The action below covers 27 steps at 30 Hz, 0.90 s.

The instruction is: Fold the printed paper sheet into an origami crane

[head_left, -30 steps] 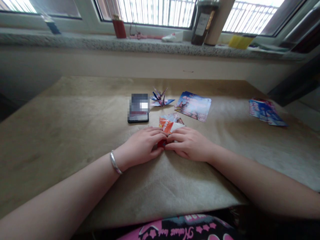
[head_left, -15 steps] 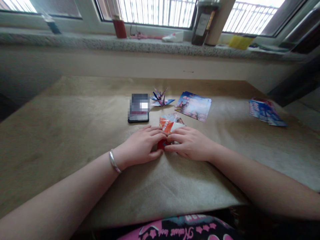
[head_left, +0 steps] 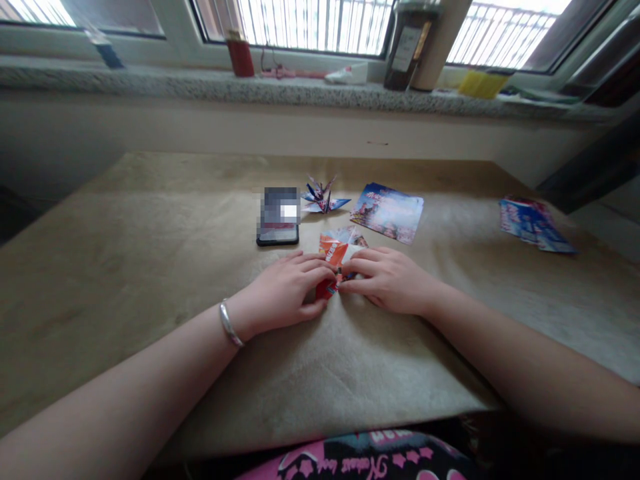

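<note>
A partly folded piece of printed paper [head_left: 336, 252], red, orange and white, lies on the tan table [head_left: 125, 267] in front of me. My left hand [head_left: 285, 293], with a silver bracelet on its wrist, presses on the paper's left side, fingers curled over it. My right hand [head_left: 393, 280] pinches the paper's near edge from the right, fingertips meeting those of the left hand. Most of the paper's near half is hidden under both hands.
A dark phone [head_left: 278, 217] lies just beyond the hands. A finished paper crane [head_left: 323, 197] and a stack of printed sheets [head_left: 387, 211] lie behind it. More sheets [head_left: 535, 223] lie far right. Bottles and boxes stand on the stone windowsill [head_left: 150, 80].
My right hand has shifted slightly away from me and lifted the paper's near edge a little. My left hand has stayed in place on the paper.
</note>
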Motion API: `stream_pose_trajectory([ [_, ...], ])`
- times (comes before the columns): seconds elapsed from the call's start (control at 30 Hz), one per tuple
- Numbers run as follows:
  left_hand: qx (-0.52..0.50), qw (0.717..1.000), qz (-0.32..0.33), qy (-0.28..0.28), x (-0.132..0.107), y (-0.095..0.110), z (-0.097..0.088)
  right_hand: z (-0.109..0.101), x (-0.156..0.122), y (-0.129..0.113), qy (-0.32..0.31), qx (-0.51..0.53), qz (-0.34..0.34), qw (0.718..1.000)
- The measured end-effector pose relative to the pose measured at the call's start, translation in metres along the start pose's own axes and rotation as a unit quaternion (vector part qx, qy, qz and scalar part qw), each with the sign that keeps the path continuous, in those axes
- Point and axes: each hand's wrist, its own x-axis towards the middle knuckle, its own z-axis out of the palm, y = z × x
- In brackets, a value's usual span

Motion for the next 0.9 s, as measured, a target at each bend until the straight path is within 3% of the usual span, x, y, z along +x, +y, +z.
stream_pose_trajectory([
  [0.33, 0.009, 0.999, 0.035, 0.012, -0.003, -0.005, 0.005, -0.004, -0.005, 0.009, 0.009, -0.01, 0.02, 1.0],
  [0.9, 0.012, 0.999, 0.039, 0.0, -0.004, -0.005, 0.003, -0.003, -0.007, 0.012, 0.015, 0.002, 0.03, 0.999],
])
